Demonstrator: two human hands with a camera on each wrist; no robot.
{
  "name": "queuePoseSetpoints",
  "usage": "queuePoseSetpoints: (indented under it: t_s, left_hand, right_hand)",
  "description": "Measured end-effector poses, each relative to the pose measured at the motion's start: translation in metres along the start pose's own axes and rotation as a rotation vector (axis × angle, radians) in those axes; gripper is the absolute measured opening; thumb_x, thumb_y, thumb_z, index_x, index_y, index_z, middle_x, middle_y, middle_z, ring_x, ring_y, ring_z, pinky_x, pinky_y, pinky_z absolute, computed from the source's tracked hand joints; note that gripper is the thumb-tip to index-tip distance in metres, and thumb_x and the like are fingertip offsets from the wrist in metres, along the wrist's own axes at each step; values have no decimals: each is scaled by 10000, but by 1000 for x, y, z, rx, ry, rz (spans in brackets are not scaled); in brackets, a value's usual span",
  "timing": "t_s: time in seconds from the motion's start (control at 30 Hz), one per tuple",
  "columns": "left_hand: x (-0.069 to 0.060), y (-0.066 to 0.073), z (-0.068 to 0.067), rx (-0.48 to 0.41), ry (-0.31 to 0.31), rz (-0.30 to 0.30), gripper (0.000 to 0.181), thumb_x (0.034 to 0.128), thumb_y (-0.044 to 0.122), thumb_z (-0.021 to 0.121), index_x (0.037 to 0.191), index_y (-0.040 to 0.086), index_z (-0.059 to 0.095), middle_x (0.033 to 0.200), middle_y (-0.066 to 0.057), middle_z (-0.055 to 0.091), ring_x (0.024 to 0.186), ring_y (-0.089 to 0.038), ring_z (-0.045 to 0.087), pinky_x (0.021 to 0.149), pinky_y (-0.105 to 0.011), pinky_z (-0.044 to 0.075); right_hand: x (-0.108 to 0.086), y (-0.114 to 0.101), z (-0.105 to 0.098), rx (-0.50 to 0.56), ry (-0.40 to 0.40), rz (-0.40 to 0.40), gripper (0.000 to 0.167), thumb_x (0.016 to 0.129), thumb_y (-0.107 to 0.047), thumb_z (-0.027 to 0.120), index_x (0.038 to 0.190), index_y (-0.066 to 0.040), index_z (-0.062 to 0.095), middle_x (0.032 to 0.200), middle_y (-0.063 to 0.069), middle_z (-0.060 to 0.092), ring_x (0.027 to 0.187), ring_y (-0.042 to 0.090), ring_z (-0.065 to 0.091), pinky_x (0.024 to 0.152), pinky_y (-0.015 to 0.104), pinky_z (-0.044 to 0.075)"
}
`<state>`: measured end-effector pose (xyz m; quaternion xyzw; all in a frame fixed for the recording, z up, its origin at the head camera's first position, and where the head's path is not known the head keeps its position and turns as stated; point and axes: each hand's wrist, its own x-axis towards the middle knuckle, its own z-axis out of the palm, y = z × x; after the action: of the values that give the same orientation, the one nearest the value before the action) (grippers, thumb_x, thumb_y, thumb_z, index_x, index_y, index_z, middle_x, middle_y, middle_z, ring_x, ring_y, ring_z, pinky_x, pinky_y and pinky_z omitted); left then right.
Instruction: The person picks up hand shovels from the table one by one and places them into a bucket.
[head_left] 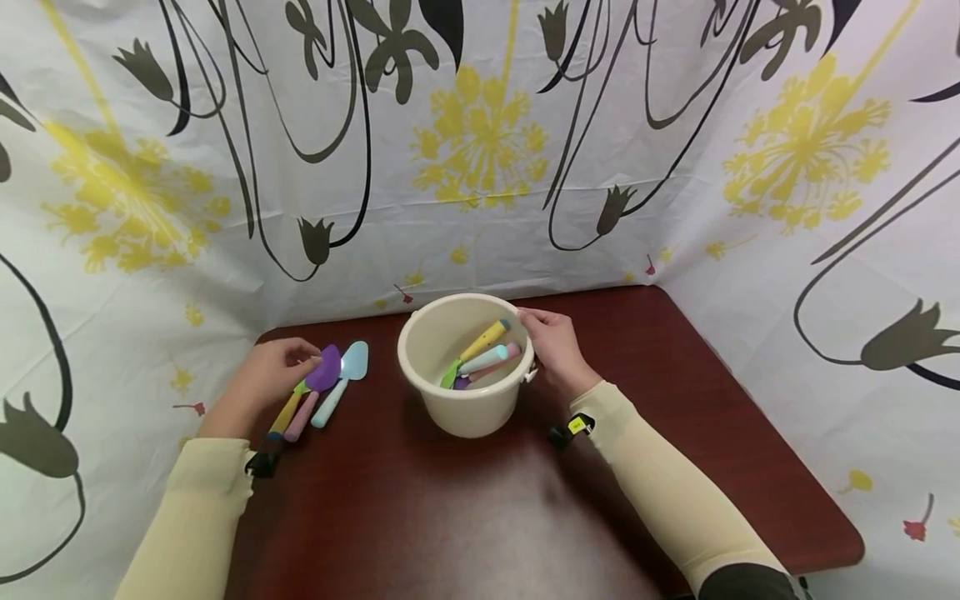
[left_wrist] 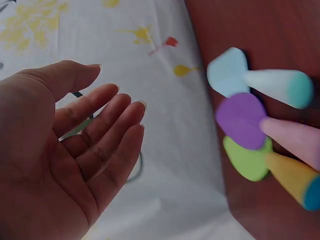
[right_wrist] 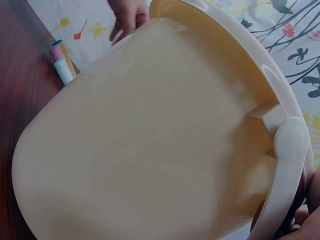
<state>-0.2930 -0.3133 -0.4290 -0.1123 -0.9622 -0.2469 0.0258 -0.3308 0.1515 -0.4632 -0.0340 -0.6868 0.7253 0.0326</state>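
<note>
Gripping the cream plastic bucket (head_left: 467, 414) by its right rim, your right hand (head_left: 558, 346) steadies only one side, so a hard pull or downward push there could tip it and spill the toy shovels inside (head_left: 484, 340). Your left hand (head_left: 273, 371) holds nothing, its fingers relaxed near the purple-bladed shovel (head_left: 324, 372); the left wrist view shows a gap between fingertips and blade. Because that blade overlaps the green-bladed shovel (left_wrist: 247, 162), and the light-blue-bladed shovel (left_wrist: 227, 74) lies close against it, a hasty pinch could catch two at once or knock a neighbour askew. Pinching only the edge of a flat blade may also let it slip.

The three loose shovels lie on the dark red-brown table (head_left: 450, 525), left of the bucket, handles toward you. The purple one has a pink handle, the green one a yellow-orange handle with a blue end, the light blue one a whitish handle with a teal end. Inside the bucket, yellow, whitish and pink handles lean toward the right wall.
</note>
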Motion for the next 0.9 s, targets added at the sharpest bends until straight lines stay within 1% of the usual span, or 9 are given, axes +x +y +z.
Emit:
queuePoseSetpoints:
  t_s: [0.17,0.33,0.43,0.53,0.63,0.7,0.77,0.83,0.9]
  left_hand:
    - [-16,-22,11,20,6,-69,326,1105,332,694,1257,53,767,1227,-213,758,1121,-429,694,916,-630,569]
    - [-29,-36,23,31,17,-108,317,1087,319,719,1237,45,772,1201,-217,765,1096,-418,700,917,-624,569]
    - [-36,-40,29,31,23,-135,309,1076,299,734,1225,30,769,1199,-233,761,1097,-432,698,914,-629,561]
    - [-41,-41,34,18,20,-163,318,1070,286,740,1234,14,767,1217,-253,751,1100,-438,689,913,-627,556]
    - [-44,-39,42,4,24,-183,353,1065,316,754,1240,11,771,1172,-231,760,1035,-397,692,868,-573,573]
    - [-45,-39,48,-7,33,-184,369,1065,338,756,1239,13,773,1101,-198,771,952,-350,697,811,-520,575]
    - [-44,-40,56,-16,54,-170,349,1060,323,762,1218,13,779,1040,-157,775,883,-304,699,756,-480,567]
    - [-43,-41,64,-18,79,-147,306,1051,279,770,1204,13,787,1021,-135,783,877,-295,716,760,-491,578]
    - [-42,-42,72,-15,95,-122,258,1033,215,780,1184,6,788,1028,-145,788,908,-323,736,796,-543,592]
  right_hand:
    - [0,-1,0,5,-2,0,350,1123,-241,663,1386,-34,767,1278,238,765,883,155,788,594,281,623]
    - [-1,-1,0,-6,-4,1,351,1125,-251,665,1392,-47,767,1282,232,766,848,146,782,569,270,608]
    - [-1,-1,-1,-9,-6,-1,353,1125,-254,665,1395,-51,766,1282,227,767,829,138,780,562,270,605]
    - [0,0,-1,-6,-4,-4,347,1120,-250,670,1385,-50,772,1268,225,772,813,137,780,554,275,604]
    - [1,1,-1,-9,-6,-7,342,1118,-248,670,1377,-52,777,1260,217,776,839,145,786,572,280,612]
    - [1,2,-1,-13,-6,-11,340,1116,-247,669,1373,-55,781,1263,209,777,876,153,790,591,283,620]
    - [2,2,-1,-16,-5,-13,338,1114,-247,670,1367,-56,785,1260,210,779,902,166,792,605,284,624]
    - [2,2,-1,-12,-7,-12,341,1112,-249,673,1368,-52,783,1262,212,778,918,167,792,619,283,627]
    - [2,2,-1,-14,-6,-5,345,1113,-254,673,1371,-53,781,1256,214,779,893,167,792,601,283,622]
